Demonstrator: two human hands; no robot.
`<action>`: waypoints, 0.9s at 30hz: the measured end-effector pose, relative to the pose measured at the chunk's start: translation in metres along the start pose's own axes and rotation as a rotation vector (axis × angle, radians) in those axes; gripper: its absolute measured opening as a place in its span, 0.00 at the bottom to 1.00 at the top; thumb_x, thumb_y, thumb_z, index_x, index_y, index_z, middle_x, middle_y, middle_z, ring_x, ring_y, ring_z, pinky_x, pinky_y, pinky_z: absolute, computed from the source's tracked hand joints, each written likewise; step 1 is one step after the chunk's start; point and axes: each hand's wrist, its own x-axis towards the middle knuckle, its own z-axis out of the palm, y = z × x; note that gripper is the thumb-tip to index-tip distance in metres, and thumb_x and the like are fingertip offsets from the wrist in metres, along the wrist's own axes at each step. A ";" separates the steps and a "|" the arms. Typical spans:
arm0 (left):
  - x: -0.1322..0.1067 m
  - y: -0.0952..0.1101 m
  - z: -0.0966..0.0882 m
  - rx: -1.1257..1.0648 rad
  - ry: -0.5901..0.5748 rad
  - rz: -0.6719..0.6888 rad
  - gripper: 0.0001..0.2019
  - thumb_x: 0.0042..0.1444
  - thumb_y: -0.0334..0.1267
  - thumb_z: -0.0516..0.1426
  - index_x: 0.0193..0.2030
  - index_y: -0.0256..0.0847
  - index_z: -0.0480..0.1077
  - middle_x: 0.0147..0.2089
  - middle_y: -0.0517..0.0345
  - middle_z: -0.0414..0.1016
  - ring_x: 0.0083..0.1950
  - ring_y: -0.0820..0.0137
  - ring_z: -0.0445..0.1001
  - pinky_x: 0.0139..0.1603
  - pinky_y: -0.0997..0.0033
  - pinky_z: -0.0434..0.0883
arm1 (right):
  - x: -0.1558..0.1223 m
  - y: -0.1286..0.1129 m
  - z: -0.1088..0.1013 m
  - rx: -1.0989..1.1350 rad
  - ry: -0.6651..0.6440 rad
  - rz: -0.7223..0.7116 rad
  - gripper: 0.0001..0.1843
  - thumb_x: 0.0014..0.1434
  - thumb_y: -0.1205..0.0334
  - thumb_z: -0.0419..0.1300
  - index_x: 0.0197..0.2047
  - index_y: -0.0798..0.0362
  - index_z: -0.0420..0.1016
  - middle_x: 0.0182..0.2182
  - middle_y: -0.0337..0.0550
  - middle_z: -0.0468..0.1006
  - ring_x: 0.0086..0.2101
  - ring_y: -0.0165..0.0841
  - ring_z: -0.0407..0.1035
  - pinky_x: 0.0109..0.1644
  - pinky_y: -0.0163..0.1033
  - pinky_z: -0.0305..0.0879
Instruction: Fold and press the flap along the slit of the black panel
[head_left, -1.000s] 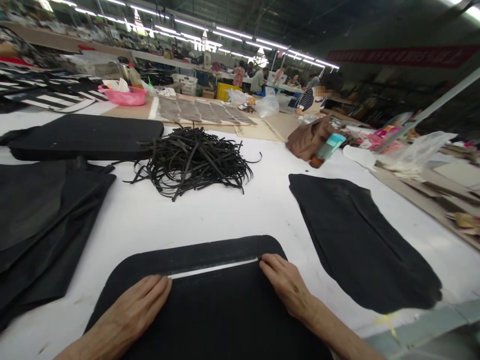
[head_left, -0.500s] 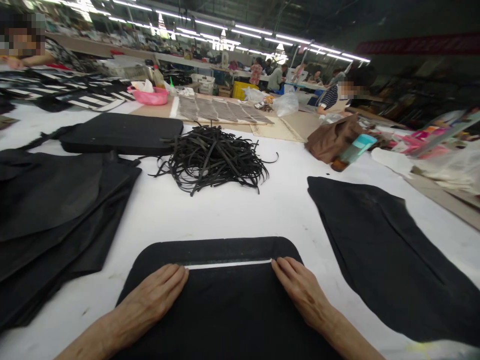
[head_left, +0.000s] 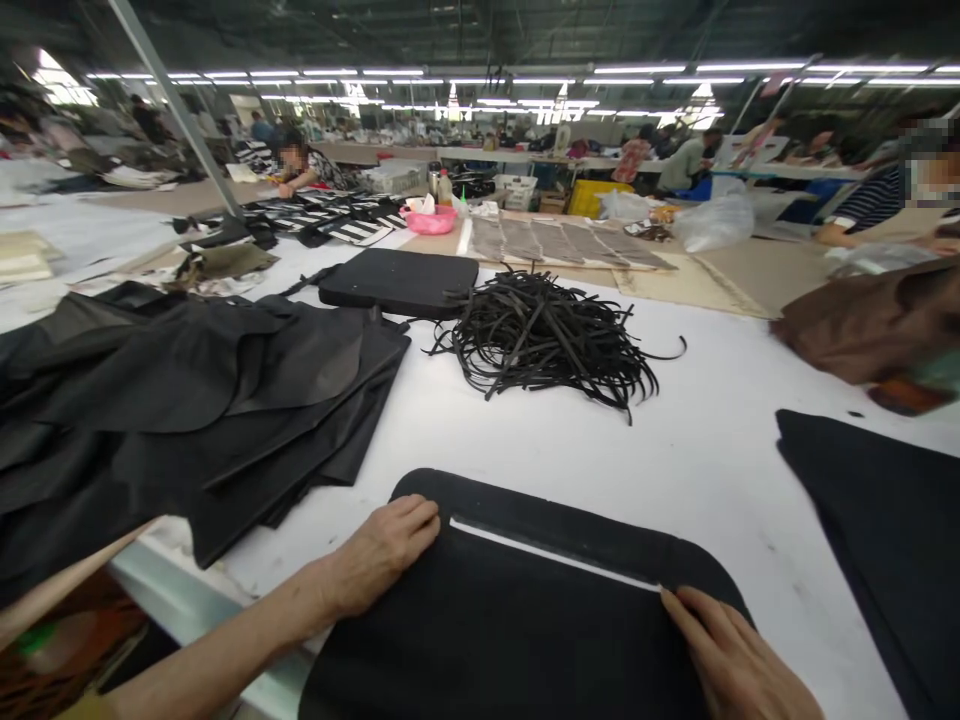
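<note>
A black rounded fabric panel (head_left: 517, 630) lies on the white table (head_left: 712, 470) right in front of me, with a thin white slit (head_left: 555, 553) running across near its far edge. My left hand (head_left: 386, 550) rests flat on the panel at the slit's left end, fingers together and stretched out. My right hand (head_left: 739, 660) lies flat on the panel at the slit's right end, fingers extended. Neither hand holds anything.
A tangle of black strips (head_left: 551, 335) sits mid-table. Black fabric pieces (head_left: 187, 390) are stacked at left, a black pad (head_left: 397, 280) behind, another black piece (head_left: 885, 520) at right, a brown bag (head_left: 870, 315) far right. Other people work at distant tables.
The view has swung to the left, so the panel and both hands now sit lower right in the picture. The hands stay at the two ends of the slit.
</note>
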 end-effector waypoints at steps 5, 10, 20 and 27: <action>0.000 -0.002 0.002 -0.235 0.160 -0.193 0.16 0.57 0.23 0.43 0.43 0.39 0.68 0.46 0.53 0.69 0.46 0.69 0.68 0.47 0.70 0.70 | 0.009 0.002 -0.002 0.073 -0.049 0.268 0.17 0.61 0.57 0.45 0.49 0.50 0.66 0.45 0.46 0.74 0.40 0.37 0.72 0.37 0.38 0.72; 0.010 0.006 0.000 -0.308 0.221 -0.256 0.16 0.58 0.24 0.42 0.41 0.40 0.68 0.42 0.55 0.69 0.43 0.69 0.66 0.44 0.69 0.68 | 0.059 -0.044 -0.027 0.172 -0.071 0.224 0.12 0.63 0.55 0.46 0.39 0.48 0.68 0.41 0.43 0.73 0.38 0.35 0.70 0.38 0.38 0.69; 0.033 0.011 0.008 -0.261 0.074 -0.199 0.14 0.58 0.25 0.43 0.40 0.40 0.68 0.41 0.55 0.65 0.42 0.66 0.62 0.44 0.66 0.66 | 0.160 -0.146 -0.003 0.268 -0.196 -0.074 0.07 0.57 0.72 0.56 0.36 0.51 0.68 0.34 0.41 0.69 0.35 0.36 0.63 0.37 0.41 0.60; 0.036 0.011 0.008 -0.258 0.116 -0.213 0.14 0.55 0.22 0.44 0.37 0.39 0.68 0.40 0.55 0.66 0.41 0.67 0.62 0.43 0.67 0.65 | 0.161 -0.150 0.015 0.090 -0.091 -0.306 0.08 0.53 0.76 0.55 0.36 0.55 0.68 0.31 0.44 0.67 0.31 0.37 0.59 0.33 0.43 0.55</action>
